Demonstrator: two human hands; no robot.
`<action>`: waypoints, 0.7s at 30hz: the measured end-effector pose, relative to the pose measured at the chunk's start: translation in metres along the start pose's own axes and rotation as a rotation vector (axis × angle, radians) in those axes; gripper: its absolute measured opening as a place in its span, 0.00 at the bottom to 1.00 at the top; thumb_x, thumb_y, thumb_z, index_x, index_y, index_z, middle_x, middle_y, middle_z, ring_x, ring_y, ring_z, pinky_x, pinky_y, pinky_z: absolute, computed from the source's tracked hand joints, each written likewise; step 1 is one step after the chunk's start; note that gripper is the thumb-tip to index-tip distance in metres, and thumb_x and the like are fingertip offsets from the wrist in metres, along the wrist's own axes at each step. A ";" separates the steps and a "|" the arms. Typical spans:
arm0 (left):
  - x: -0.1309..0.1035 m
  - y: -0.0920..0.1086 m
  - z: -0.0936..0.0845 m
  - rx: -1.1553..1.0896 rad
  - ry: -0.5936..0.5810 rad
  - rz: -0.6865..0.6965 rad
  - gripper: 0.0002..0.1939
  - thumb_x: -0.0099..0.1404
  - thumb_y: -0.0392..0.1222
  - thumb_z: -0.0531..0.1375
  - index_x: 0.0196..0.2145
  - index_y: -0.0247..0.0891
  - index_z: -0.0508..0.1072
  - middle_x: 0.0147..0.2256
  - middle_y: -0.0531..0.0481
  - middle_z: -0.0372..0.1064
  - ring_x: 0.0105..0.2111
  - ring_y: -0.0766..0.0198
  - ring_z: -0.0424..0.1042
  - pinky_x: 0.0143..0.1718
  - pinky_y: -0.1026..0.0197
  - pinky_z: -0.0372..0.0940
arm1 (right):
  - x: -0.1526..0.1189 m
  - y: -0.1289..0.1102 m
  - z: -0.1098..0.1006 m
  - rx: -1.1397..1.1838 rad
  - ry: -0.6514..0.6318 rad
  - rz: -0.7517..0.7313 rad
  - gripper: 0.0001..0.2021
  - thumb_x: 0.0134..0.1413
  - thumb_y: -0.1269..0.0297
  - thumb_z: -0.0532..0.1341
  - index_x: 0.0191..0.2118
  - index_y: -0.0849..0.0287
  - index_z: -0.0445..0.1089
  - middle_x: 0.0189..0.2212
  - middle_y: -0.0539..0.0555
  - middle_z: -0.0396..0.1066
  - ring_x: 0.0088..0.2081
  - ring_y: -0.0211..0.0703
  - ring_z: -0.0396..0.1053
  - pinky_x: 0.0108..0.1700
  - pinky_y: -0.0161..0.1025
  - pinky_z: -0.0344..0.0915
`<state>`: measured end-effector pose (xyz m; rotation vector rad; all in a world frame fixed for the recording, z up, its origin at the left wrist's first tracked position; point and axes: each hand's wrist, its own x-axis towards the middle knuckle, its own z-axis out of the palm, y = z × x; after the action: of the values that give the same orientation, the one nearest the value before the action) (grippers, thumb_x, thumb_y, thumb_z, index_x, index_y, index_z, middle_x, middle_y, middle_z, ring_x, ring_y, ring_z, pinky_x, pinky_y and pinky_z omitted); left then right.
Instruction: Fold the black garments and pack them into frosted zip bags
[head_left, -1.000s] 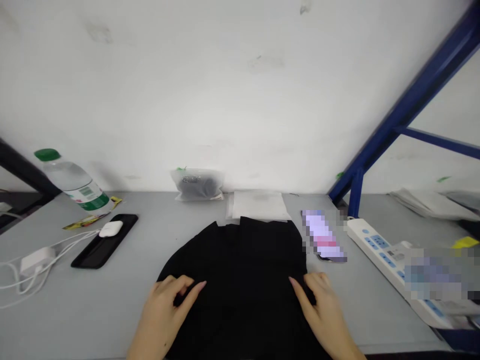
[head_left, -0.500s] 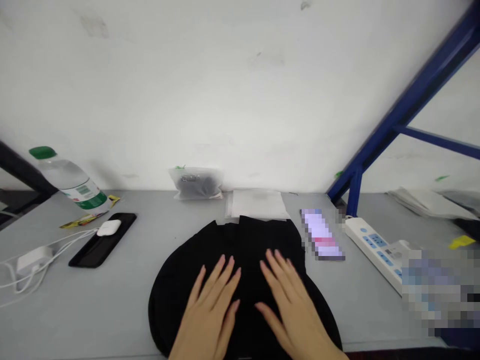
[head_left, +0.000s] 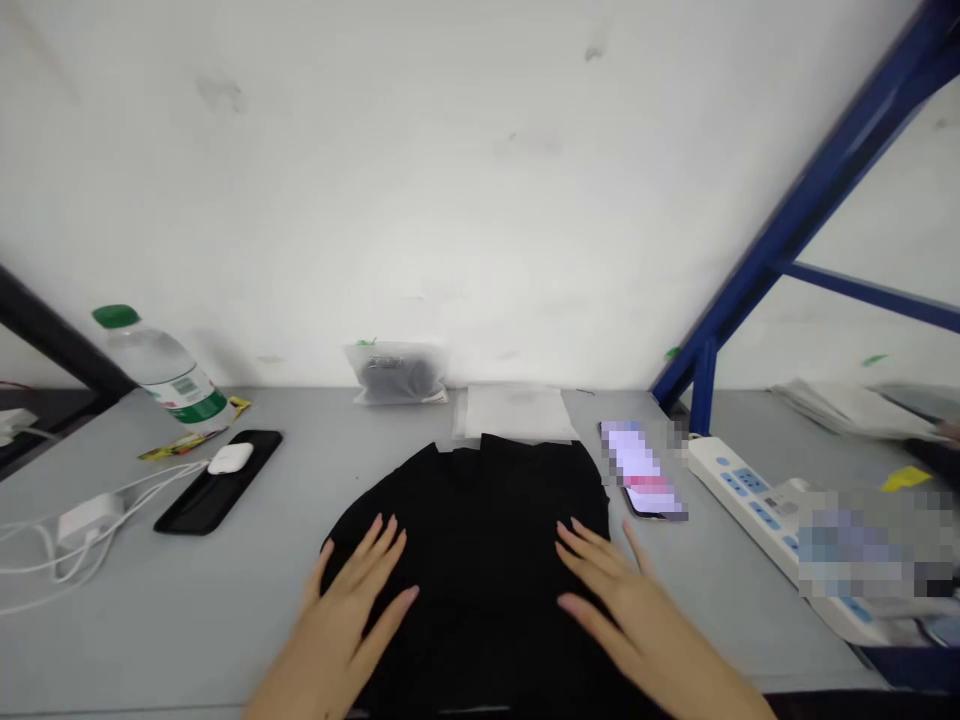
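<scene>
A black cloth garment (head_left: 484, 540) lies spread on the grey table in front of me, its near end running to the table's front edge. On its left side rests my left hand (head_left: 352, 600), flat with the fingers spread. My right hand (head_left: 622, 595) lies on the right side, fingers apart, with the little finger out over the table. Neither hand grips anything. Just beyond the garment's far edge is a flat white packet (head_left: 517, 412) in clear plastic.
Left are a bottle (head_left: 176, 375), a black phone (head_left: 195, 500) with a white earphone case (head_left: 230, 458), and a charger (head_left: 90, 520) with cables. A frosted pouch (head_left: 401, 373) stands by the wall. Right are a lit phone (head_left: 641, 470), a power strip (head_left: 757, 510) and a blue frame (head_left: 787, 220).
My hands have moved apart, the left one to the left and the right one to the right. The garment's sides look drawn in, less rounded than before. The view has shifted slightly.
</scene>
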<state>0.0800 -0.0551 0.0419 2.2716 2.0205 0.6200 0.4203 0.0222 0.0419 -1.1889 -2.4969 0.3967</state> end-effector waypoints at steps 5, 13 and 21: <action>0.080 -0.006 -0.018 -0.163 0.134 -0.312 0.18 0.62 0.57 0.61 0.45 0.47 0.77 0.46 0.44 0.76 0.52 0.44 0.68 0.59 0.41 0.52 | 0.086 0.039 -0.013 0.165 0.322 0.116 0.12 0.60 0.60 0.59 0.48 0.54 0.74 0.46 0.58 0.76 0.51 0.55 0.71 0.55 0.56 0.65; 0.147 -0.030 0.004 -0.445 -0.002 -0.370 0.13 0.50 0.52 0.68 0.28 0.41 0.78 0.29 0.49 0.77 0.32 0.51 0.73 0.39 0.53 0.65 | 0.150 0.038 0.009 0.148 0.184 0.163 0.04 0.50 0.65 0.66 0.33 0.57 0.76 0.29 0.52 0.76 0.39 0.51 0.71 0.48 0.51 0.61; 0.125 -0.026 -0.015 -0.613 -0.032 -0.158 0.10 0.54 0.50 0.67 0.29 0.42 0.77 0.32 0.51 0.74 0.35 0.58 0.69 0.40 0.60 0.64 | 0.123 0.015 -0.016 0.266 0.141 -0.001 0.04 0.55 0.68 0.63 0.30 0.55 0.73 0.30 0.51 0.71 0.38 0.46 0.68 0.44 0.44 0.63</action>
<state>0.0601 0.0658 0.0818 1.7357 1.6613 1.0083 0.3656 0.1295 0.0734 -1.0706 -2.2424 0.6016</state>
